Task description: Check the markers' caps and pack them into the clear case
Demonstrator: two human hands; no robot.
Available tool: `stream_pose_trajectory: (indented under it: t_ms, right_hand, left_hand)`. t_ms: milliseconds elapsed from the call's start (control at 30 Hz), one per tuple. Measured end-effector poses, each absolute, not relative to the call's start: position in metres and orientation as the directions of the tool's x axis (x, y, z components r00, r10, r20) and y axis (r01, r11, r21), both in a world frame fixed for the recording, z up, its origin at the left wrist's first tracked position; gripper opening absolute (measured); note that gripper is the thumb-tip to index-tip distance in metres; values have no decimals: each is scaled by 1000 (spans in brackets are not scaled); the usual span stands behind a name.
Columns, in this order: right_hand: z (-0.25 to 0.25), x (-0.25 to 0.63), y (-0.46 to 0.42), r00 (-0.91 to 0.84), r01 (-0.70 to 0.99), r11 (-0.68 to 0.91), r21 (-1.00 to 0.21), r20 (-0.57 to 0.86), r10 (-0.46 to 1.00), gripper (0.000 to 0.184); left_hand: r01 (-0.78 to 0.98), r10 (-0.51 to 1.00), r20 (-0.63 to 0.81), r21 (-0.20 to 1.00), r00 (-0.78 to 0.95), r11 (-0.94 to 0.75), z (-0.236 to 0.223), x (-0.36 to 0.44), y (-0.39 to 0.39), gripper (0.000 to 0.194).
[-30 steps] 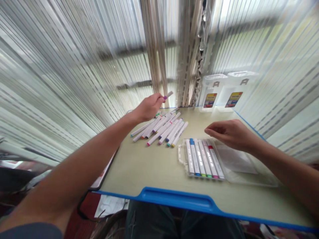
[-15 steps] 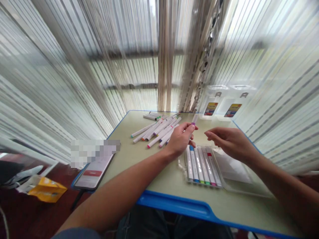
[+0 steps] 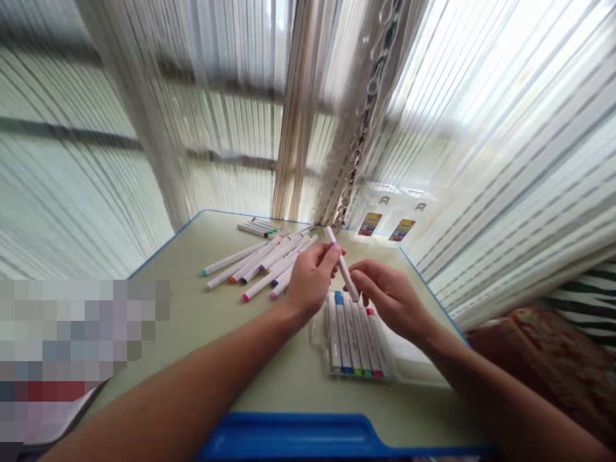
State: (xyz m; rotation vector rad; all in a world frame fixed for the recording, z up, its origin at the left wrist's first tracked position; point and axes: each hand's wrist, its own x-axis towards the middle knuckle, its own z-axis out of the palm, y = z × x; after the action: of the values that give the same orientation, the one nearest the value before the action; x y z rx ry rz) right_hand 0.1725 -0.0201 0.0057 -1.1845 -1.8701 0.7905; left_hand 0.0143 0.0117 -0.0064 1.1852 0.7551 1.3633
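Observation:
A white marker (image 3: 346,274) with a purple band is tilted between my hands, above the clear marker case. My left hand (image 3: 310,279) pinches it near the purple band with thumb and fingers. At its lower end, the curled fingers and thumb of my right hand (image 3: 394,298) close on the barrel. Beneath them lies the opened clear plastic case (image 3: 320,330), holding a row of white markers (image 3: 353,337) with coloured ends. To the left of my left hand is a loose pile of white markers (image 3: 269,260) with differently coloured bands and tips.
Two clear plastic cases with yellow labels (image 3: 370,224) stand at the table's back right. The pale green table (image 3: 187,327) has a blue rim with a front groove (image 3: 293,436). Striped sheer curtains (image 3: 231,128) hang behind. A partly blurred-out phone lies at the left edge.
My right hand has come across to the lower end of the marker. The marker now slants down toward it from my left hand. The view has turned right.

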Motion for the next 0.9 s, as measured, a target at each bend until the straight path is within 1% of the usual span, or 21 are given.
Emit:
stream_pose_trajectory:
  t_ms: [67, 133, 267, 367, 467, 633, 800, 900]
  right_hand:
    - [5, 174, -23, -252, 382, 364, -849, 284, 925, 35]
    - [5, 174, -24, -252, 339, 329, -881, 252, 934, 33]
    - [5, 173, -21, -245, 302, 292, -908, 222, 944, 32]
    - [3, 175, -19, -231, 296, 310, -904, 247, 941, 29]
    - [1, 178, -19, -206, 343, 363, -866, 308, 929, 26]
    - [1, 183, -17, -161, 371, 411, -833, 378, 912, 27]
    - [2, 189, -9, -155, 337, 400, -853, 368, 917, 25]
    - [3, 194, -4, -102, 252, 392, -885, 379, 920, 21]
  left_hand:
    - [-337, 961, 236, 925, 142, -177, -7, 16, 11, 25]
    - [-340, 957, 244, 923, 155, -180, -8, 17, 9, 25]
    - [-319, 950, 248, 931, 190, -180, -4, 16, 7, 26]
    - [-305, 942, 254, 935, 221, -181, 1, 13, 7, 27]
    - [-310, 939, 264, 932, 222, -189, 7, 8, 11, 26]
    - [-334, 934, 279, 922, 222, -196, 11, 0, 21, 23]
    - [-370, 942, 265, 912, 208, -175, 6, 1, 21, 22]
    - [-372, 943, 262, 912, 205, -173, 2, 3, 18, 22]
